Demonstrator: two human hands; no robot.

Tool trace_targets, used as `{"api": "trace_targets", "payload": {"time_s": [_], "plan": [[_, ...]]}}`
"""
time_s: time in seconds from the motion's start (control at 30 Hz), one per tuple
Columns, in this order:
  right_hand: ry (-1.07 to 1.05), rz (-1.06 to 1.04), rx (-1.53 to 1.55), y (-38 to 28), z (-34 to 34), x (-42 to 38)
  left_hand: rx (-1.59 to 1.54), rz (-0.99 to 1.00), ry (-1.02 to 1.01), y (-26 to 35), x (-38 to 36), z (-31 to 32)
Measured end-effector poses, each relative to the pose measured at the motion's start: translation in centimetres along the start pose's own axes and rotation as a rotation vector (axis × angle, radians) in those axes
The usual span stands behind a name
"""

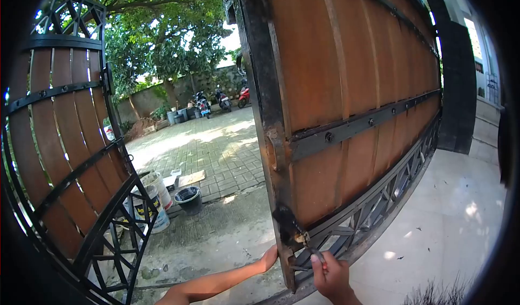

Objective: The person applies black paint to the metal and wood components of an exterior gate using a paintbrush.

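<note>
A large gate leaf (319, 88) with brown panels and a black metal frame stands on the right. My right hand (331, 278) is closed round the handle of a small brush (302, 238), its dark head near the lower part of the frame's edge post (265, 88). Fresh-looking black covers part of that post; a rusty brown patch shows above it. My left hand (269, 258) rests against the post's left side, low down, its fingers mostly hidden behind the post.
A second gate leaf (59, 121) stands at the left. Beside it are a black bucket (188, 200), white pails (154, 210) and a flat board (192, 178). Motorbikes (223, 99) stand far back on paving. Pale tiles (417, 224) lie at the right.
</note>
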State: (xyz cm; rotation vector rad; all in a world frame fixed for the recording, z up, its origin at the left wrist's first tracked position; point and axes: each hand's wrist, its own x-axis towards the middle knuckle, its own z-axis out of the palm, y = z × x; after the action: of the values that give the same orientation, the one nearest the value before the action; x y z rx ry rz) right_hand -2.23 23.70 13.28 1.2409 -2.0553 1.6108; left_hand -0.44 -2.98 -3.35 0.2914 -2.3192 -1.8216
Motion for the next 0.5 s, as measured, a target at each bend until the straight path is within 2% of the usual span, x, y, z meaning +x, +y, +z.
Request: {"api": "trace_targets", "payload": {"time_s": [0.07,0.13,0.17,0.2,0.27,0.33,0.37,0.47,0.5], "plan": [[0.019,-0.006,-0.023,1.9,0.1,-2.7,0.072,0.094,0.052,0.3,-0.2,0.3],[-0.557,0.287,-0.362,3.2,-0.9,-5.3,0.045,0.069,0.036,0.5,-0.3,0.3],[-0.336,0.228,-0.145,1.7,-1.9,-4.6,0.253,0.170,0.087,-0.8,-0.1,-0.1],[-0.101,0.178,0.071,0.2,-3.0,-3.0,0.151,0.080,0.078,-2.3,0.3,-0.4],[-0.080,0.104,0.141,0.7,-3.6,-1.1,0.073,-0.032,0.052,-3.7,0.2,-0.6],[-0.068,0.116,0.216,-0.5,-3.6,1.4,-0.457,-0.024,0.035,-2.0,0.1,0.1],[-0.083,0.109,0.284,-1.0,-3.3,2.1,-0.418,-0.024,0.096,-2.0,0.1,0.3],[-0.118,0.153,0.238,1.5,-0.7,0.8,-0.308,0.029,0.094,-3.1,0.5,-0.3],[-0.134,0.157,0.245,2.0,-0.4,-0.6,-0.342,-0.018,0.165,-2.4,0.4,0.1]]}}
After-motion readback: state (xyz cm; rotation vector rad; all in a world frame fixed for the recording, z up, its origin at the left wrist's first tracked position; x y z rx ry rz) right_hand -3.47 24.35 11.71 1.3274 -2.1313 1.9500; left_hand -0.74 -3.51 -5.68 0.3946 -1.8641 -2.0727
